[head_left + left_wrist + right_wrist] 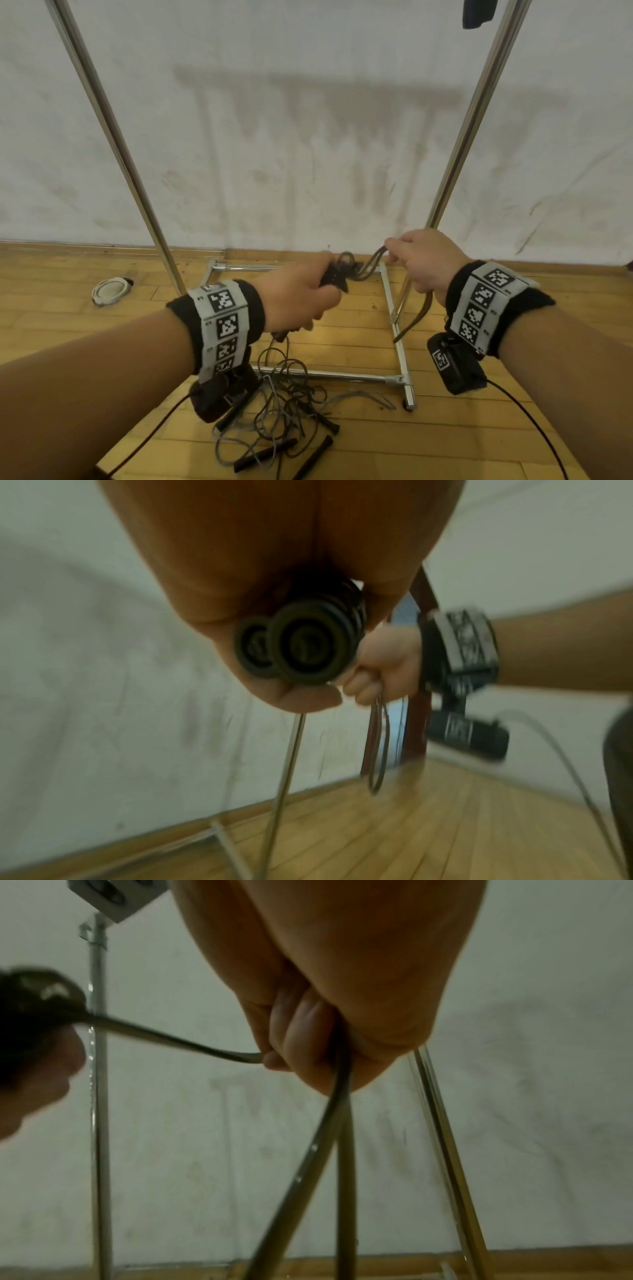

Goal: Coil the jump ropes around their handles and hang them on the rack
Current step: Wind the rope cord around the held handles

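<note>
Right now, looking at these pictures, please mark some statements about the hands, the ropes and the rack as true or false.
1. The left hand grips two black handles side by side. True.
2. The right hand is open and holds nothing. False: it grips a dark rope that runs across to the handles.
3. More ropes lie in a tangle on the wooden floor. True.
4. The rope in the hands already hangs on the rack. False: both hands hold it in front of the rack's posts.
5. The rack stands against a brick wall. False: the wall is plain, whitish and stained.
</note>
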Demonstrator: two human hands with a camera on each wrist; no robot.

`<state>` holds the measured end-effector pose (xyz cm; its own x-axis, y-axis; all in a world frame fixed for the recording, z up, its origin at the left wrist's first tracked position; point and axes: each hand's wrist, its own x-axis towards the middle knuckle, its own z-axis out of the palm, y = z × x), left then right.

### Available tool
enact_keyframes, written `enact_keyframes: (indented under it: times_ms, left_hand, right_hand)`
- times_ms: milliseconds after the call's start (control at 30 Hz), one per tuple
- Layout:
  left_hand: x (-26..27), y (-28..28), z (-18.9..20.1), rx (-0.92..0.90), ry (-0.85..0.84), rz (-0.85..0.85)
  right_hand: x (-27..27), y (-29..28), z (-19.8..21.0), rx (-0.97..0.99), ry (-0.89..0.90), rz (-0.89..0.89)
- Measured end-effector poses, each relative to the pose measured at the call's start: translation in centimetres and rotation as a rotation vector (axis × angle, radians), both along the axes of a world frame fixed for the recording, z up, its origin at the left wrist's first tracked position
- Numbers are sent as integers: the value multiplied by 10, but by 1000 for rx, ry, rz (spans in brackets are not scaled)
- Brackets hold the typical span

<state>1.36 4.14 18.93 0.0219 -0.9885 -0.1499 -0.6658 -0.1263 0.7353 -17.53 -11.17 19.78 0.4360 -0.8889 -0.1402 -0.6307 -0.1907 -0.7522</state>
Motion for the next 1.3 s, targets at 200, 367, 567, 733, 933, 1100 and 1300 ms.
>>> enact_keyframes:
  times_ms: [200,367,567,733,933,1100,1300]
  left_hand:
    - [3,-6,11,-206,418,218]
    - [18,-9,11,-220,457,318]
    - [25,-9,12,-224,448,400]
    - [24,-8,15,-176,500,372]
    - [-8,8,19,160,442,-32]
    - [-46,9,2,349,-127,-80]
    - [-31,-10,-4,385,-147,159]
  right_hand:
    - [12,19,-16,169,210,248]
    - [11,30,-9,464,228,438]
    - [-2,27,8,588,194,644]
    - [-5,28,7,639,189,707]
    - [11,30,-2,357,411,616]
    - [26,32,9,-55,435,601]
    - [35,57,38,-253,337,629]
